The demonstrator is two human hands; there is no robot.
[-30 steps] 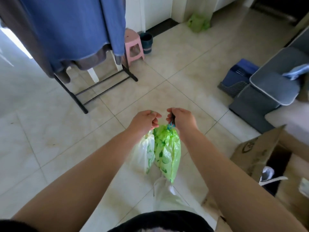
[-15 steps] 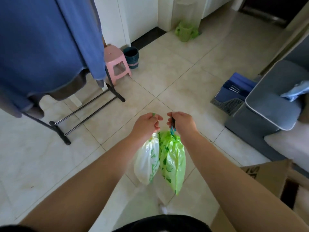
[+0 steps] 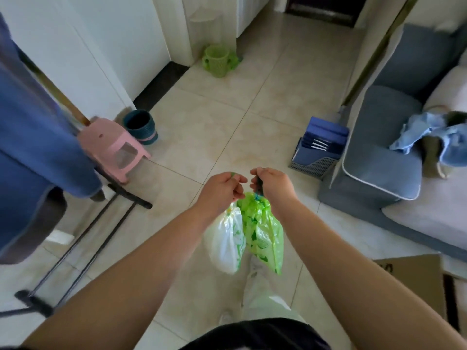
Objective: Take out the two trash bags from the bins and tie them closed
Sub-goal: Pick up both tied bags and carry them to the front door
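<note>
Two small trash bags hang side by side in front of me above the tiled floor. My left hand (image 3: pixel 222 186) is closed on the top of the white bag with green print (image 3: pixel 225 242). My right hand (image 3: pixel 271 183) grips the gathered neck of the bright green bag (image 3: pixel 265 236), which shows a bit of blue at the top. The two bags touch each other. Far ahead by the wall corner stands a green bin (image 3: pixel 217 60). A dark teal bin (image 3: pixel 141 126) sits beside the pink stool at the left.
A clothes rack (image 3: pixel 83 238) with blue garments (image 3: pixel 30 127) fills the left, with a pink stool (image 3: pixel 112 147) by it. A grey sofa (image 3: pixel 394 147) and a blue file holder (image 3: pixel 319 147) stand at the right. A cardboard box (image 3: pixel 414 279) lies at the lower right.
The view has moved forward and lifted: the rack slid left, and the green and teal bins came closer. Both hands keep their hold on the bags, which swing slightly.
</note>
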